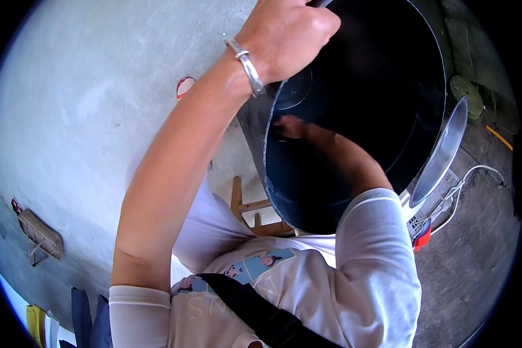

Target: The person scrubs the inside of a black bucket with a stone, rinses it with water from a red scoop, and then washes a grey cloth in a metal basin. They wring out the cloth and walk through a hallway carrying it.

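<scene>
A large dark drum point(383, 93) lies tilted before me, its wide mouth facing me and its inside in deep shadow. My left hand point(290, 37), with a silver bangle on the wrist, is closed round the drum's rim at the upper left; its fingertips are hidden behind the hand's back. Through the mouth reaches my right arm. Deep inside, near the left wall, my right hand point(290, 126) shows dimly, its fingers too dark to make out. Whether it holds anything is hidden in the shadow.
Below the drum stands a wooden stool point(261, 205). Right of it are a shiny metal basin point(443, 153), a pale cable point(459, 194), a red and blue object point(423, 236) and a round green thing point(467, 95). A small bench point(42, 234) stands far left; a red-edged slipper point(185, 86) lies nearer.
</scene>
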Demonstrator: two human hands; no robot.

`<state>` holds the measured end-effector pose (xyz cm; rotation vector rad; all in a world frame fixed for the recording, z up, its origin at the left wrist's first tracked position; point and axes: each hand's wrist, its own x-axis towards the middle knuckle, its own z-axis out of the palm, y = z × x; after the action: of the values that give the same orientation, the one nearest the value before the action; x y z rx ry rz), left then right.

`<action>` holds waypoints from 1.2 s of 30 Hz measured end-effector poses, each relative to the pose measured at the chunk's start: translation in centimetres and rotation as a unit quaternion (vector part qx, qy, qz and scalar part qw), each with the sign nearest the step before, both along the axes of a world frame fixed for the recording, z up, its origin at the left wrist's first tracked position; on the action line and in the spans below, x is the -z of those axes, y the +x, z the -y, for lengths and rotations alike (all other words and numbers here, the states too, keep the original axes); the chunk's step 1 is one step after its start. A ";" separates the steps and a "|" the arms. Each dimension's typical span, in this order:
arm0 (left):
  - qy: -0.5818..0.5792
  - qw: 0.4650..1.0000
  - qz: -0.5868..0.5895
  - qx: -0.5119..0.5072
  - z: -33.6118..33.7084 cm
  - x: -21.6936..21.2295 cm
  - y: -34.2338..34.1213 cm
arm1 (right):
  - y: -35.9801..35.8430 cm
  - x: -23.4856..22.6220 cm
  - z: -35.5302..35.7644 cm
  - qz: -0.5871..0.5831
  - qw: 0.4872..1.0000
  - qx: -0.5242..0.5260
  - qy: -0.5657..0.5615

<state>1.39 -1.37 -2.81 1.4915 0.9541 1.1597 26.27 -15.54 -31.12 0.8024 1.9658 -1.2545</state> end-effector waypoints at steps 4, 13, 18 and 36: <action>-0.212 0.965 0.118 0.095 0.5 -3.4 -0.9 | 10.3 1.4 -7.8 0.332 0.820 -0.385 0.262; -0.235 0.965 0.101 0.054 0.3 -3.3 -0.6 | 7.1 -1.6 -10.0 0.374 0.886 0.011 0.273; -0.228 0.961 0.148 0.044 0.5 -3.8 -0.3 | -0.3 7.9 3.1 -0.061 0.992 0.008 0.110; -0.198 0.961 0.181 0.059 -1.3 -1.9 1.6 | -12.5 5.4 -14.0 -0.306 0.597 0.715 0.198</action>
<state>3.01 -0.07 -0.93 0.9607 0.7765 1.0350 13.73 -1.53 -36.53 2.8758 1.9140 -2.1041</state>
